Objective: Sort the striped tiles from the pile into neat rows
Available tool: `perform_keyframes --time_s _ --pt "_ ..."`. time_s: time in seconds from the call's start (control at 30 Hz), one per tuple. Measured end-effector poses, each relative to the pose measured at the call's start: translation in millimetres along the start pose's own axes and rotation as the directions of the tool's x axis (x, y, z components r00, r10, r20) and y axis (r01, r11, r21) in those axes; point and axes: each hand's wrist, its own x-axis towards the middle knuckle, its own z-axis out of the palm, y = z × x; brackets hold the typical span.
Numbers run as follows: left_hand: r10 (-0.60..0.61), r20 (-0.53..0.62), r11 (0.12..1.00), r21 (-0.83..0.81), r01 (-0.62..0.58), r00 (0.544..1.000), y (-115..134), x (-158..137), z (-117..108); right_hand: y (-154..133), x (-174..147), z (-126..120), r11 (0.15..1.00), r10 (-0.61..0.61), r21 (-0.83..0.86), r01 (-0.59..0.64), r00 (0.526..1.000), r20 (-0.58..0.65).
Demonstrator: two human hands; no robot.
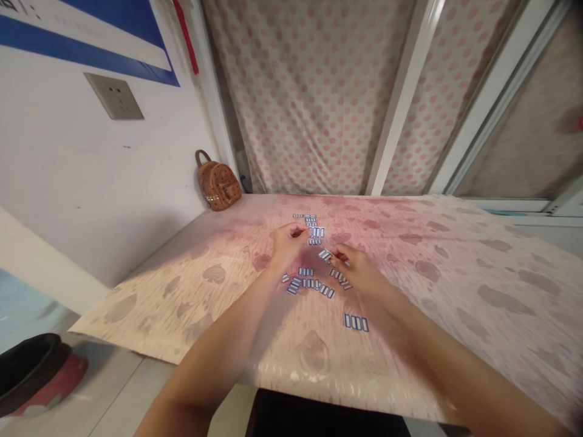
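Small white pieces with blue bar markings, like little cards or stickers, lie on the table. My left hand (pixel 288 241) is closed in a pinch at the edge of one blue-and-white card (pixel 318 232), beside a short column of similar cards (pixel 311 219). Lower and to the right, my right hand (pixel 350 262) pinches another blue-and-white card (pixel 325 254) between its fingertips. Just below that hand lies a tilted group of cards (pixel 340 278). Nearer to me is a loose cluster of several cards (pixel 311 283), and one set (pixel 356 322) lies apart by my right forearm.
A patterned cloth (pixel 455 291) covers the table. A small brown backpack (pixel 219 184) stands at the back left corner against the wall. Dotted curtains (pixel 314 97) hang behind the table. On the floor at left is a dark-rimmed bin (pixel 40 376).
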Motion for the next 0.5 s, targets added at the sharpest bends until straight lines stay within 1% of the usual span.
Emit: perform_keyframes --time_s 0.1,0.17,0.27,0.33,0.5 --pt "-0.005 0.037 1.000 0.001 0.005 0.999 1.4 -3.7 3.9 -0.9 1.8 -10.9 0.995 0.037 0.093 -0.030 0.996 -0.077" --pt "-0.006 0.057 1.000 0.012 0.005 0.998 2.1 -7.2 7.0 -3.3 1.6 -13.9 0.994 0.037 0.102 -0.024 0.991 -0.128" --pt "0.013 0.082 0.999 0.040 -0.016 0.997 3.0 -12.7 11.6 -6.6 1.5 -14.4 0.998 -0.018 0.049 0.029 0.977 -0.215" --pt "0.024 0.097 0.998 0.049 -0.029 0.995 3.9 -15.8 14.3 -7.1 1.9 -14.4 0.999 -0.036 0.021 0.042 0.968 -0.247" --pt "0.022 0.147 0.999 0.045 -0.029 0.989 7.5 -20.9 17.6 -6.6 2.4 -18.2 0.995 0.052 -0.071 -0.072 0.966 -0.254"
